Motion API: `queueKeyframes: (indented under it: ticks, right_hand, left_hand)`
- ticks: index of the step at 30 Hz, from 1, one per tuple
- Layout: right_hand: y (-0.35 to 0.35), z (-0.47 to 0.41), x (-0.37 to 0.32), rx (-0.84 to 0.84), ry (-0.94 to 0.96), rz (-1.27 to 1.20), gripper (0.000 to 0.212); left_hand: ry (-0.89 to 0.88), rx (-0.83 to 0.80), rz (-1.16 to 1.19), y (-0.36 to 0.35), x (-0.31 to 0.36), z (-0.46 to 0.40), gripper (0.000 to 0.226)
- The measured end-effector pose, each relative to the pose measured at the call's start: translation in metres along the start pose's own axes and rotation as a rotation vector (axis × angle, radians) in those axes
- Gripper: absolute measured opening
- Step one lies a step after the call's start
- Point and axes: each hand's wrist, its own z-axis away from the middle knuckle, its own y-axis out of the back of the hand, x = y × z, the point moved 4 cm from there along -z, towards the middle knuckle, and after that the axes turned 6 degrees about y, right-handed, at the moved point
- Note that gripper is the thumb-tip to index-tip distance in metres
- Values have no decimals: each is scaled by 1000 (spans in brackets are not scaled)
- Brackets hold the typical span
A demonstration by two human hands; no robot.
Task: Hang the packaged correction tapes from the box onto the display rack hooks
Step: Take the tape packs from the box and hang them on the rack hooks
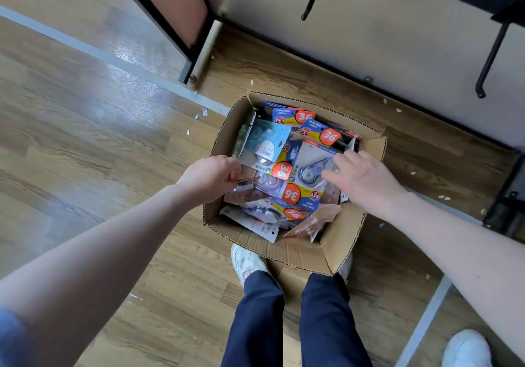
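The left hand reaches into the near-left part of the cardboard box, its fingers curled round the edge of a thin pinkish pack seen almost edge-on. The right hand lies flat with straight fingers on a blue-and-white correction tape pack near the middle right of the heap, touching it without closing on it.

The packaged correction tapes all lie loose in the box, which stands on the wood floor just beyond the person's shoes, piled at every angle and overlapping one another. Several show a round orange "36" sticker.

By the look of them, each pack is a flat card with a clear plastic blister over the dispenser: light, fairly stiff across the card, likely slick on the blister. The card should bend or crease if pulled out from under its neighbours by one corner, and the glossy faces will probably slide against each other. The safer hold seems a pinch on the card's edge near the header end, thumb on one face and fingers on the other, leaving the hang hole clear; the holes themselves are too small to make out here.

Farther off, two black display rack hooks jut from the pale back panel at the far right, both bare.
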Motion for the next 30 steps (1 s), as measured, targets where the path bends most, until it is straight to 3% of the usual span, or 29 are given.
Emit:
queueKeyframes:
  ticks: [12, 24, 30]
  right_hand:
    - [34, 0, -5, -176, -243, -190, 9]
    - [127, 4, -7, 74, -495, -222, 11]
    - [186, 15, -18, 147, -499, -175, 18]
  left_hand:
    - [35, 130, 294, 33, 5, 34, 9]
    - [-4, 319, 307, 112, 28, 75, 11]
    - [-12, 418, 309, 170, 37, 110, 11]
